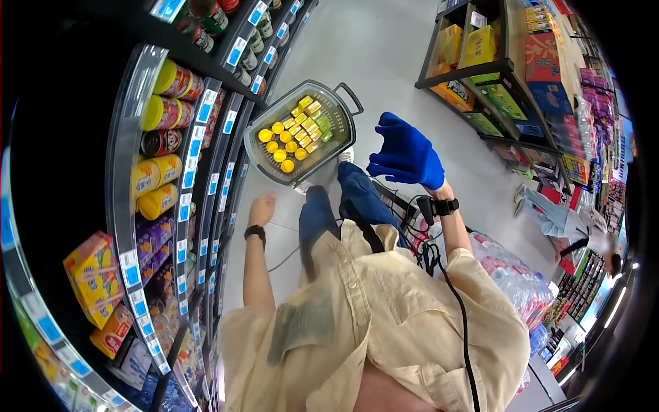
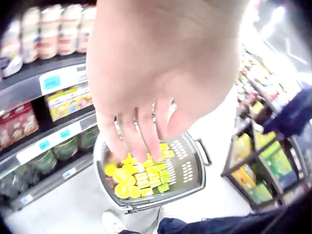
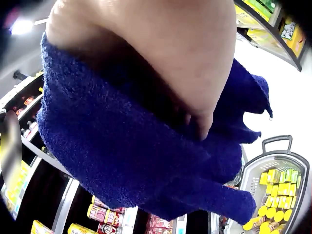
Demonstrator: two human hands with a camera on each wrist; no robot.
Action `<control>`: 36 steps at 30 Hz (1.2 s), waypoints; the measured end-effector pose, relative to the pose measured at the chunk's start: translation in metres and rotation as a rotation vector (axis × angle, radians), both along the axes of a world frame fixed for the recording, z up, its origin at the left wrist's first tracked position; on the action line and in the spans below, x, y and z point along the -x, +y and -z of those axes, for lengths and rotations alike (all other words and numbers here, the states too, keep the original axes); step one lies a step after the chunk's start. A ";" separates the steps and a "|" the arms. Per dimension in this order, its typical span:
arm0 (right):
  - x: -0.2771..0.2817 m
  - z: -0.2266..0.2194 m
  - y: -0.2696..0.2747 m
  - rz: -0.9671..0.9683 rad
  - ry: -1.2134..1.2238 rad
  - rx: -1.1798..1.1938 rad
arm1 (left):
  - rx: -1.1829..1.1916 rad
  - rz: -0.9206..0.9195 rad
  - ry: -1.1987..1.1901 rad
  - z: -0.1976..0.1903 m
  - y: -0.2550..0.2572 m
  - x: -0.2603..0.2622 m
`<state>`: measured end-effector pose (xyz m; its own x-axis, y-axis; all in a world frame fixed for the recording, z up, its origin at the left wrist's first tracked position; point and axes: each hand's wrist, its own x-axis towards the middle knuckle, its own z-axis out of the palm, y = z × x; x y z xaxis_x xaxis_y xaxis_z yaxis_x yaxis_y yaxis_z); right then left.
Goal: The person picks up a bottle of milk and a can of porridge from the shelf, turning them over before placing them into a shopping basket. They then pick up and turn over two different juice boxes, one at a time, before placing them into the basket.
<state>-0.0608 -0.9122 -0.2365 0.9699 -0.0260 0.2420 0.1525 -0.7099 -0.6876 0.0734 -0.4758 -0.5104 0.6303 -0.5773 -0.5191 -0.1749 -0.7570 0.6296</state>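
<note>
A: Where's the thing you're working with?
B: The blue cloth (image 1: 410,152) is in your right grip (image 3: 192,73), out to the right of the basket. Your thumb lies against it; most fingers are hidden, so how tightly they pinch, you can't tell from here.

A: Which step is this?
B: You seem to be carrying the cloth, not using it on anything. Your next move, I'd judge, calls for gathering its loose corners. Your left grip (image 1: 262,208) could help: its fingers hang loose, slightly apart, holding nothing.

A: Which edges do you mind?
B: The grey basket (image 1: 335,108) stands near your feet with yellow-lidded tubs (image 1: 279,156) and small boxes (image 1: 301,129) inside; a drooping corner could snag its rim. The shelf (image 1: 184,206) runs close along your left arm, and a black cable (image 1: 461,309) trails at your right side.

A: And open room?
B: You have bare floor (image 1: 391,62) ahead, between shelf and display stand (image 1: 508,67). Another person (image 1: 570,223) is well off to your right.
</note>
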 end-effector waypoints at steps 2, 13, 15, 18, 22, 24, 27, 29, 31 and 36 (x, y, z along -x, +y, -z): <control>0.002 0.020 -0.008 0.139 0.080 -0.210 | 0.028 -0.307 0.081 0.043 0.019 -0.011; 0.085 0.167 -0.086 0.844 0.789 -0.827 | -0.229 0.010 0.225 0.092 -0.102 -0.019; 0.101 0.200 -0.096 0.905 0.880 -0.828 | -0.217 0.039 0.178 0.115 -0.145 -0.030; 0.130 0.247 -0.102 0.981 1.005 -0.823 | -0.055 0.075 -0.074 0.179 -0.210 -0.049; 0.167 0.291 -0.099 1.030 1.148 -0.819 | -0.128 0.092 -0.187 0.268 -0.285 -0.071; 0.182 0.305 -0.097 1.050 1.205 -0.819 | -0.112 0.046 -0.259 0.306 -0.325 -0.083; 0.197 0.319 -0.096 1.061 1.278 -0.823 | -0.085 0.051 -0.319 0.350 -0.364 -0.091; 0.206 0.330 -0.097 1.073 1.313 -0.827 | -0.148 0.102 -0.306 0.377 -0.376 -0.095; 0.214 0.336 -0.097 1.089 1.343 -0.829 | -0.204 0.168 -0.294 0.399 -0.382 -0.096; 0.228 0.345 -0.095 1.109 1.383 -0.837 | -0.235 0.284 -0.604 0.432 -0.378 -0.096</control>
